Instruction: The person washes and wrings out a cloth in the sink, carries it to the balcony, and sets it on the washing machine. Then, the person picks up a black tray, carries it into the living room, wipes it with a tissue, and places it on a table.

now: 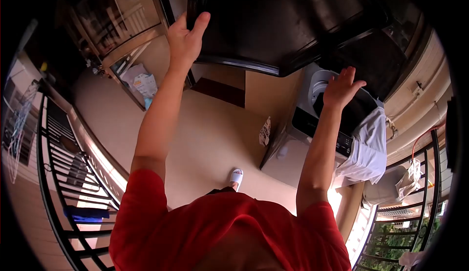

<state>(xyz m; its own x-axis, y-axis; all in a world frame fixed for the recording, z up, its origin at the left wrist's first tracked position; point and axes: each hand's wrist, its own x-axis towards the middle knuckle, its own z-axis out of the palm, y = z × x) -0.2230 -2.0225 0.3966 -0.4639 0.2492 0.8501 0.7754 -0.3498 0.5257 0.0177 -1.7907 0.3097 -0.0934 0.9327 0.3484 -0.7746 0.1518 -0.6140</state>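
A large black panel with a raised rim (pixel 278 26) fills the top middle of the view. My left hand (pixel 187 39) is at its left edge, thumb up and fingers wrapped round the edge, partly hidden behind it. My right hand (pixel 343 87) is off the panel, below its right part, with fingers spread and nothing in it. Beneath that hand stands a grey top-loading washing machine (pixel 305 119) with its tub open. A white cloth (pixel 369 146) hangs over the machine's right side.
Black railings (pixel 58 173) run along the left, with a dark blue cloth (pixel 87 214) on them. A glass door (pixel 122 12) is at upper left. Pipes (pixel 420 119) line the right wall. My slippered foot (pixel 236 177) is on the floor (pixel 210 134).
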